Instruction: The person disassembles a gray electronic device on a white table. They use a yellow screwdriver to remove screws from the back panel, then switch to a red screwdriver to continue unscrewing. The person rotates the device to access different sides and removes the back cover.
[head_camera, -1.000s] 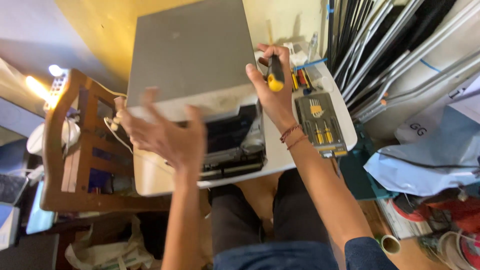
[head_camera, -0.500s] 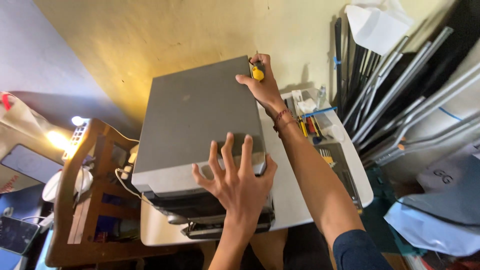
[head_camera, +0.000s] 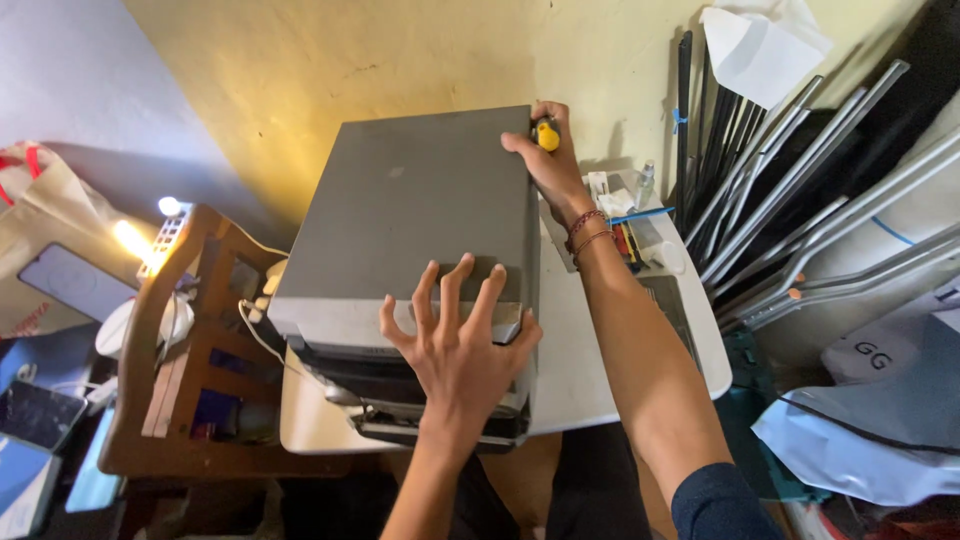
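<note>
View: looking down from the person's head onto a small white bench (head_camera: 600, 370) set against a yellow wall (head_camera: 400, 50).
Case: a grey metal box (head_camera: 410, 220) is sitting on the bench, its flat top facing up, with a darker unit (head_camera: 400, 395) showing beneath its near edge.
Left hand: the left hand (head_camera: 462, 345) is pressing on the near edge of the case, fingers (head_camera: 448, 295) spread wide and open, gripping nothing.
Right hand: the right hand (head_camera: 550, 160) is resting at the far right corner of the case, fingers curled closed around a screwdriver (head_camera: 546, 133) with a yellow and black handle. Red bracelets (head_camera: 585, 230) are circling the wrist.
Right of case: small tools (head_camera: 630, 240) are lying on the bench just beside the forearm.
Far right: long metal poles (head_camera: 790, 210) are leaning against the wall.
Left: a wooden chair (head_camera: 160, 380) is standing beside the bench, with a lit lamp (head_camera: 130, 240) near it.
</note>
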